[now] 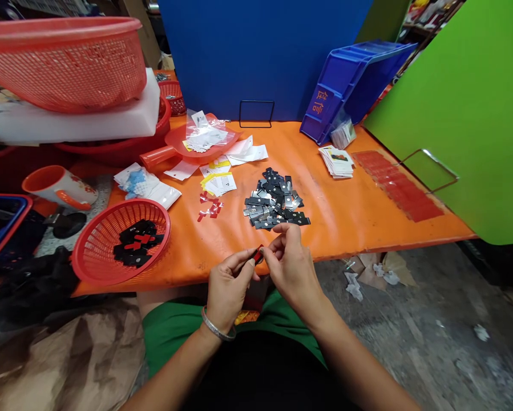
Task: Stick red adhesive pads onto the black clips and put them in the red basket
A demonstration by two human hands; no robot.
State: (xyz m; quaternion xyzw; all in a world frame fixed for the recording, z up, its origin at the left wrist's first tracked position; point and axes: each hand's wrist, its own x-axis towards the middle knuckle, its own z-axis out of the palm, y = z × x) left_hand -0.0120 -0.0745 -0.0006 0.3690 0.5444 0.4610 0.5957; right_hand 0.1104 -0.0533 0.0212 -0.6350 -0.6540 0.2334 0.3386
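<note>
My left hand (229, 288) is closed on a small black piece with red on it (257, 256), just over the table's front edge. The fingers of my right hand (291, 265) are pinched at the other end of this piece. Beyond the hands lies a pile of flat black and silvery metal pieces (275, 200). Several small red pieces (211, 206) are scattered to the left of the pile. A red basket (85, 251) at the left holds black pieces with some red ones on top.
On the orange table (294, 145) are a red dustpan (157, 155) with papers, a mug (59, 185), a card stack (337, 162) and a tilted blue bin (331, 91). Large red baskets (80, 63) are stacked at the left. Blue and green panels (465, 114) stand behind.
</note>
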